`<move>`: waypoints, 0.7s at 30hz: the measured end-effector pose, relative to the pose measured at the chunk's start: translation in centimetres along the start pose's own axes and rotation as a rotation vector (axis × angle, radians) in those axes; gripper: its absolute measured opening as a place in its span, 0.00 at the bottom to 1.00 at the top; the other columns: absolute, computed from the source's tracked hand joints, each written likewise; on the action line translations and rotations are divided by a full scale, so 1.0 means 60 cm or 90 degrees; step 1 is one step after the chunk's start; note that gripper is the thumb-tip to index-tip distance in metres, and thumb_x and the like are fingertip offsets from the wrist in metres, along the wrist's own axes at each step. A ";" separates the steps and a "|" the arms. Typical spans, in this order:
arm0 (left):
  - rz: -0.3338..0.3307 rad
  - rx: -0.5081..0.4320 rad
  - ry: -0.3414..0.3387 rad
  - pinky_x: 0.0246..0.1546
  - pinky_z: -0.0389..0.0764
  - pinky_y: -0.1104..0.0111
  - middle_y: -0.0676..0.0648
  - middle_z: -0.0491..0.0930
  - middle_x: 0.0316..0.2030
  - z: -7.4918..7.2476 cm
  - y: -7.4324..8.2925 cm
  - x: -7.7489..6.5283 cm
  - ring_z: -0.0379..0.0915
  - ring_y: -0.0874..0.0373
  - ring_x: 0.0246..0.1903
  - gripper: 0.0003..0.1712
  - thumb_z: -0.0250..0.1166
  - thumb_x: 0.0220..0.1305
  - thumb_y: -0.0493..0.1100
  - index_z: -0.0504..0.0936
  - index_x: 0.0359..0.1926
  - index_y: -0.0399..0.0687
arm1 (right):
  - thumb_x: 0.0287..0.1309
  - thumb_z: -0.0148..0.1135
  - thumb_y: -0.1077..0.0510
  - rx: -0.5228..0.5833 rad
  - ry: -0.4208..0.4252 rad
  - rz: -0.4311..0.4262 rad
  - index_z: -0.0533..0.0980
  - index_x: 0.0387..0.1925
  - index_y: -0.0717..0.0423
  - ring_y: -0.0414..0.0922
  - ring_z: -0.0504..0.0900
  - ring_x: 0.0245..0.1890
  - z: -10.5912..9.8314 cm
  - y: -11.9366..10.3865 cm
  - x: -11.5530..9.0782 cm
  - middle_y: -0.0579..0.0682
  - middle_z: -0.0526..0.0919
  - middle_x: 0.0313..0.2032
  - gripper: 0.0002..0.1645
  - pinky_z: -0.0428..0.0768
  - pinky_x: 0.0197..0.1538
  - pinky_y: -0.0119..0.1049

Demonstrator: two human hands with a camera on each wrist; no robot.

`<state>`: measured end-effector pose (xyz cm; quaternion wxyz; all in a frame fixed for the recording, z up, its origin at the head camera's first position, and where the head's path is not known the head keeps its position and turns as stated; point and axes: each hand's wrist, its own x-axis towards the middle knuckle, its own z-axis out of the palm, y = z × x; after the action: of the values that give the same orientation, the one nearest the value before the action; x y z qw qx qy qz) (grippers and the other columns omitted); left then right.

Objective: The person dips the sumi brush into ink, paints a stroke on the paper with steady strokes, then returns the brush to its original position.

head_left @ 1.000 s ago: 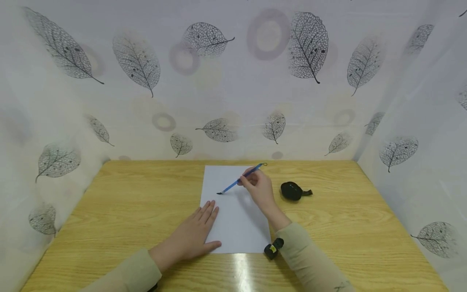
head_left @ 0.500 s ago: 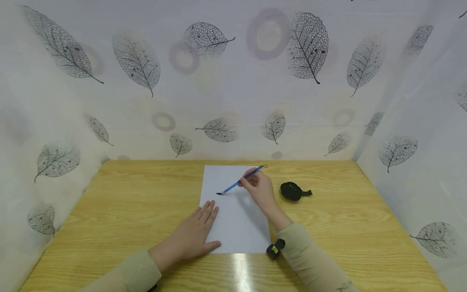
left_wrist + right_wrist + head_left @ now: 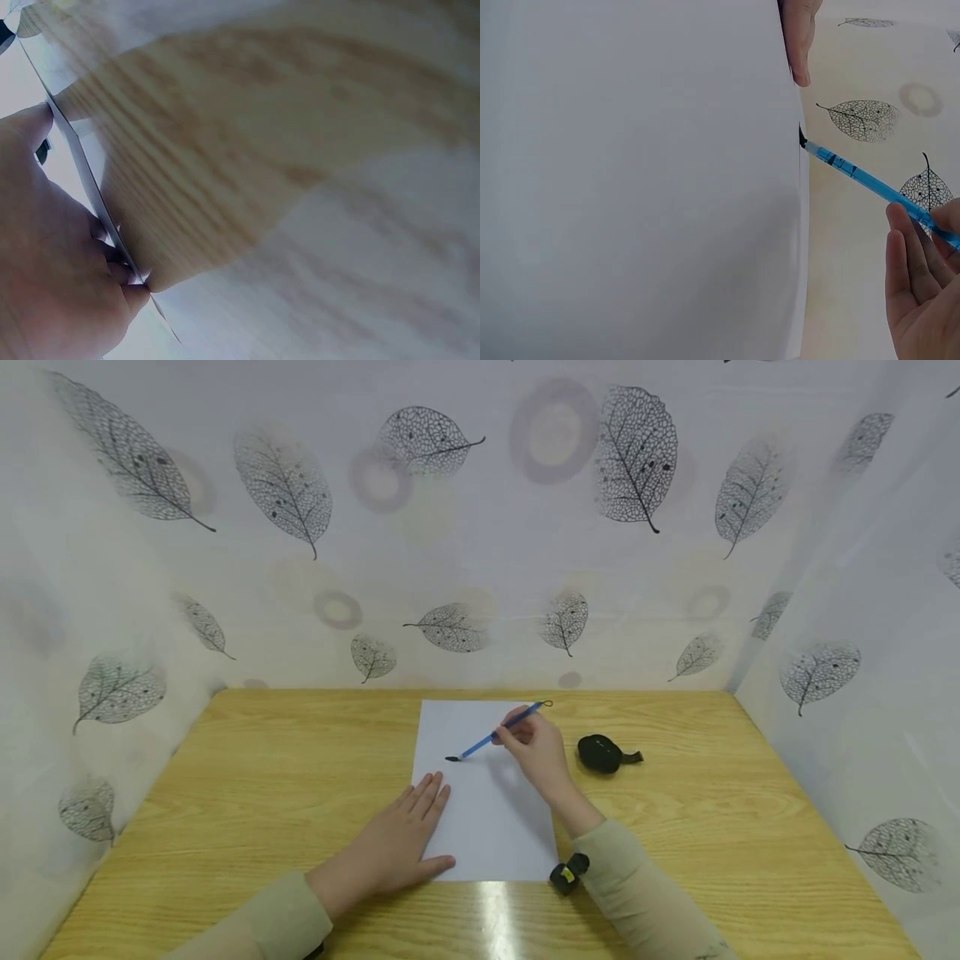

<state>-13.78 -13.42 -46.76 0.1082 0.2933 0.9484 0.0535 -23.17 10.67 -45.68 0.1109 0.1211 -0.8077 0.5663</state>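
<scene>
A white sheet of paper (image 3: 495, 827) lies on the wooden table. My left hand (image 3: 397, 839) rests flat over its left edge, fingers straight and thumb spread near the bottom. In the left wrist view the left hand (image 3: 60, 247) shows along the paper's edge. My right hand (image 3: 534, 752) pinches a blue ink brush (image 3: 477, 745) partway up its handle, the looped end pointing up and right. The dark bristle tip meets the paper left of its middle. In the right wrist view, thumb and fingers of the right hand (image 3: 926, 289) hold the brush (image 3: 870, 182), its black tip at the sheet.
A small black dish with a short handle (image 3: 600, 753) stands right of the paper. A black wrist camera (image 3: 566, 874) sits at the right cuff, beside the sheet's lower right corner. Leaf-patterned curtains (image 3: 480, 543) enclose the table (image 3: 285, 768) at the back and sides.
The brush and right hand have shifted very slightly right, the tip staying at the paper. The left hand has kept its place.
</scene>
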 end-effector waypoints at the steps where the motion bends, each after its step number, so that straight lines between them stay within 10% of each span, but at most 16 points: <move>1: 0.002 0.000 0.001 0.84 0.57 0.49 0.35 0.46 0.85 -0.001 0.000 -0.001 0.44 0.41 0.85 0.57 0.55 0.74 0.73 0.52 0.84 0.36 | 0.66 0.69 0.69 0.000 0.002 -0.001 0.80 0.40 0.65 0.50 0.94 0.34 0.000 0.000 0.000 0.63 0.91 0.34 0.05 0.91 0.41 0.31; 21: 0.011 0.014 0.010 0.84 0.58 0.50 0.34 0.48 0.84 0.002 0.000 0.000 0.45 0.41 0.85 0.57 0.56 0.74 0.73 0.53 0.83 0.35 | 0.67 0.70 0.66 -0.052 -0.010 -0.001 0.81 0.42 0.63 0.55 0.93 0.38 -0.002 -0.017 -0.001 0.60 0.92 0.35 0.05 0.91 0.44 0.36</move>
<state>-13.77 -13.44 -46.87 0.0970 0.3019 0.9473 0.0464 -22.76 10.45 -44.76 0.1097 0.1212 -0.8308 0.5320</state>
